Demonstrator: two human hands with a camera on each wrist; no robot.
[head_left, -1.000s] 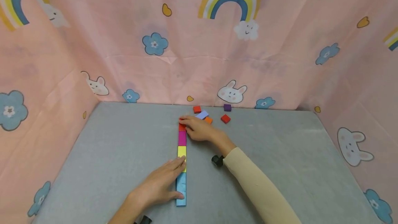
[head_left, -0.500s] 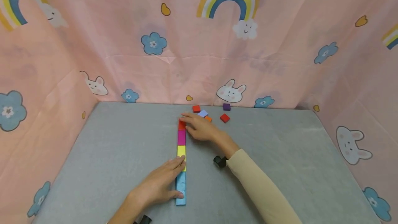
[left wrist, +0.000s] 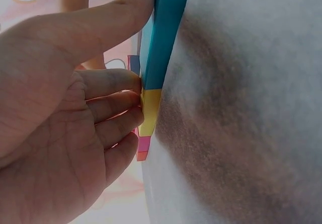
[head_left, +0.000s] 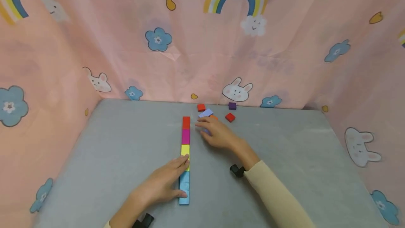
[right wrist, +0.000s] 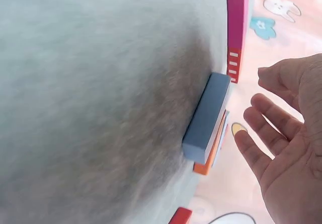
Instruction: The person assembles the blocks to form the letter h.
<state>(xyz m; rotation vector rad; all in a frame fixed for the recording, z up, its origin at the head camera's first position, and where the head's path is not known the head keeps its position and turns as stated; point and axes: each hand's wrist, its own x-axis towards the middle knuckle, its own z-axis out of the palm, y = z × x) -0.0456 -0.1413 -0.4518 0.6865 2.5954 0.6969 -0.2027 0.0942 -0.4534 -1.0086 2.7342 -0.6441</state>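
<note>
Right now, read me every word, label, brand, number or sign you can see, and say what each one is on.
No readable text.
Red rectangular block at the far end of the coloured block row: pale bars on its side, no letters or numbers.
Pink fabric backdrop: printed cartoons, no words.
Small black device by the cream fabric sleeve: too small to tell whether it is marked.

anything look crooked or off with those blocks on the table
Nothing looks damaged, and the block row beside the left hand runs straight. Only the far lavender block and the rightmost red block look askew: both lie turned at an angle to that row.
</note>
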